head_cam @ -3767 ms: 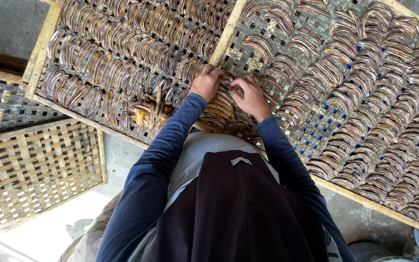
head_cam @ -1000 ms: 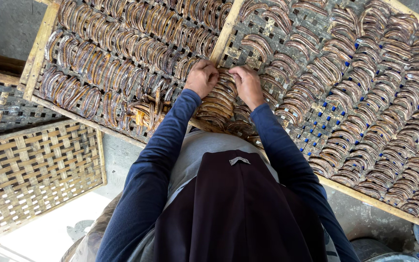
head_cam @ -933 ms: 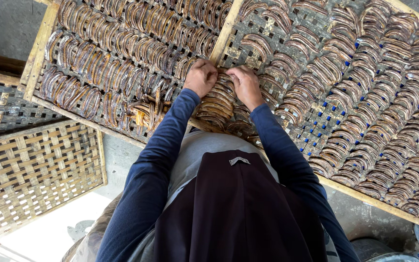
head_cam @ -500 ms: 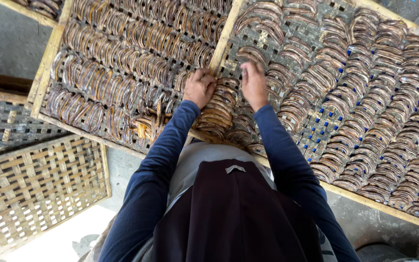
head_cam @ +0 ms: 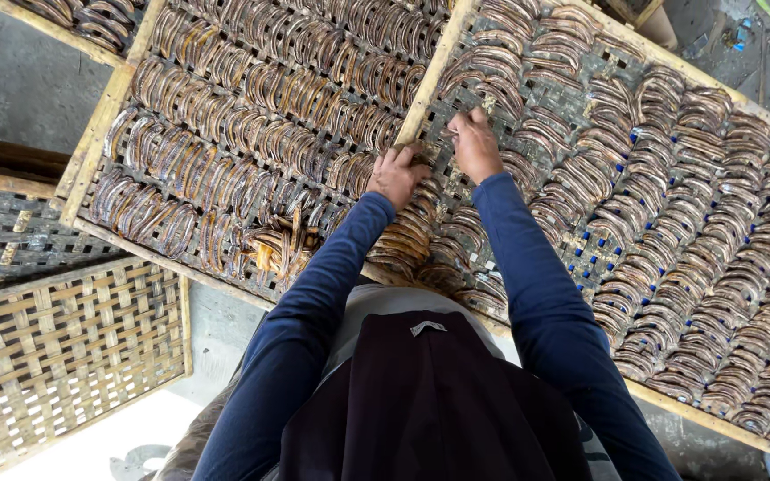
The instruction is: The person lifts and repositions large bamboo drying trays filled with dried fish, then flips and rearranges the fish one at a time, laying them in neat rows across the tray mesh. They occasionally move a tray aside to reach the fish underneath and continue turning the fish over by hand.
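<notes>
Rows of small, curved brown dried fish [head_cam: 251, 98] lie on woven bamboo trays with pale wooden frames [head_cam: 427, 76]. My left hand [head_cam: 397, 175] rests on a stack of the fish [head_cam: 407, 236] beside the wooden bar between two trays; its fingers are curled on the fish. Farther out, my right hand [head_cam: 474, 142] presses fingertips onto fish on the right tray [head_cam: 670, 178]. Whether either hand grips a fish is hidden. Both arms wear dark blue sleeves.
A loose heap of fish [head_cam: 282, 248] sits at the left tray's near edge. Bare woven bamboo trays [head_cam: 55, 347] lie stacked at the lower left on grey concrete floor [head_cam: 11, 80]. Small blue bits show through the right tray's mesh [head_cam: 612, 245].
Both hands have reached farther out over the trays, the right hand most. The view has shifted forward, so the trays sit lower in the frame.
</notes>
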